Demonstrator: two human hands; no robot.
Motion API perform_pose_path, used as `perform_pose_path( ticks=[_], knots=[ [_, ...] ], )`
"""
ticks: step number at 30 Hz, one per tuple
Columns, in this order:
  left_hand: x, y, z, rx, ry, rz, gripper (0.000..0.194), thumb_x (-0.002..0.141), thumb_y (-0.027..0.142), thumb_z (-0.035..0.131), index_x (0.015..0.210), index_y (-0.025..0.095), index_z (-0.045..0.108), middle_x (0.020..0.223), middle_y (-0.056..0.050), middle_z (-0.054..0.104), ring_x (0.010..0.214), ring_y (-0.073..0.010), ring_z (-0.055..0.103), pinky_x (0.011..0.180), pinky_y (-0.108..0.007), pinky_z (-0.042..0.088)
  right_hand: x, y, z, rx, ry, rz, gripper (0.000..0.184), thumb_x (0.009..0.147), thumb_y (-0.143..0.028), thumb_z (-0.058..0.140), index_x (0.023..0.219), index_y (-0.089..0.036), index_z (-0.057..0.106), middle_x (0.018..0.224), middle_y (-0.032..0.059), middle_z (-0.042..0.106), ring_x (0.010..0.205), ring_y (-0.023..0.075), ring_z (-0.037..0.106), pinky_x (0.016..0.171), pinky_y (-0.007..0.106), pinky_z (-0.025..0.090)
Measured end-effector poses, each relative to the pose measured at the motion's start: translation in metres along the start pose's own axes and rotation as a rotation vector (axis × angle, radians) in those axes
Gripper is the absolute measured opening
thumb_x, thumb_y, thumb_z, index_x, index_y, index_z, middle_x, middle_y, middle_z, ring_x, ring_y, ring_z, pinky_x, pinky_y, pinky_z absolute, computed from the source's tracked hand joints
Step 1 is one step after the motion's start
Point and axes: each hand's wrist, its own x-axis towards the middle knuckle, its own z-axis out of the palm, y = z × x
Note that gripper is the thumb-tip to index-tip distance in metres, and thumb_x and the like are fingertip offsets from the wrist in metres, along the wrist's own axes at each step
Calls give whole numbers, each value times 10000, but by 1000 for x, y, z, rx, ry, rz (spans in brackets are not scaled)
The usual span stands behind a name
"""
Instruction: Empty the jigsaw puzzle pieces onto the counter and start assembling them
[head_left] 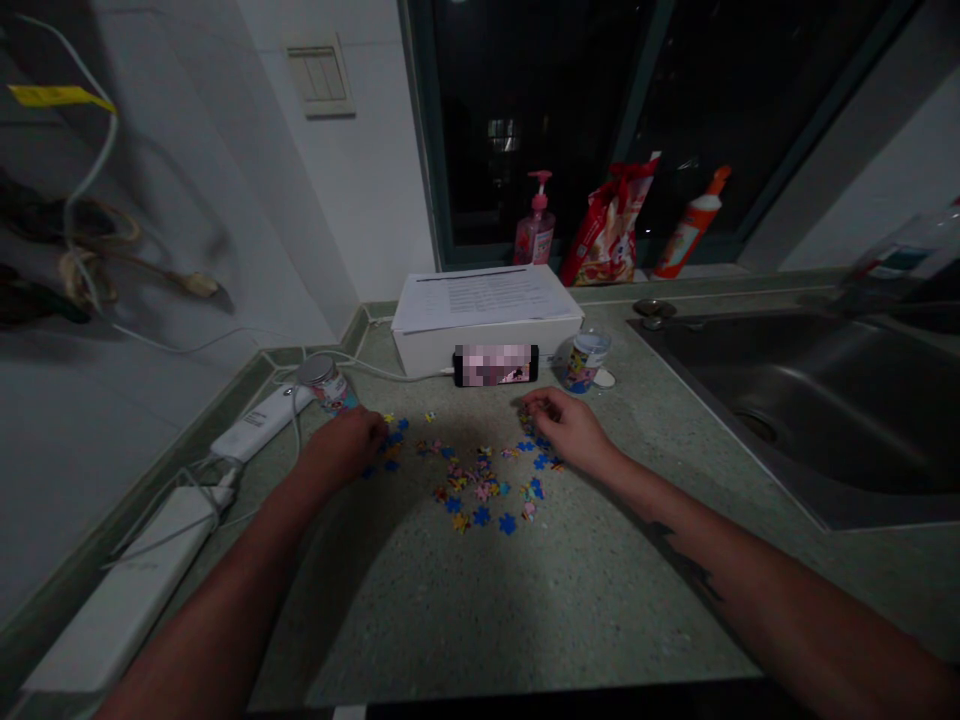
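Observation:
Small jigsaw puzzle pieces [481,489], blue, yellow and pink, lie scattered over the middle of the speckled countertop [600,590]. At the left end of the spread is my left hand [349,443], its fingers curled together beside several blue and yellow pieces; the fingertips are partly hidden. My right hand [570,428] is over the right end, thumb and fingers pinched close to some pieces. Whatever is between those fingertips is too small and dark to make out. Behind my left hand stands a printed can [322,382] with a silvery lid. Another printed can [583,365], clear at the top, stands behind my right hand.
A phone [496,366] with its screen lit leans against a white box [420,345] topped with paper sheets. White power strips [124,590] and cables run along the left wall. At right is a steel sink [817,400]. A pink pump bottle [534,235] and red bag [611,230] line the windowsill.

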Motion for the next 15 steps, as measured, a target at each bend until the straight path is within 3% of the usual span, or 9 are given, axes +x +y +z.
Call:
perform_pose_path(
  ticks=[6, 15],
  knots=[
    [-3, 9, -4, -88, 60, 57, 218, 974, 250, 560, 1031, 205, 765, 1117, -111, 758, 1037, -268, 726, 885, -341, 524, -1, -2, -1, -27, -3, 7, 302, 873, -292, 574, 1085, -186, 762, 917, 76, 775, 738, 201, 659, 708, 348, 507],
    [-28, 62, 5, -367, -168, 574, 203, 1015, 255, 588, 1032, 268, 790, 1085, -37, 763, 995, -224, 710, 861, -328, 496, 0, 0, 0, -16, -17, 27, 300, 867, -289, 587, 1096, -195, 756, 945, 81, 784, 751, 208, 678, 711, 347, 510]
  ],
)
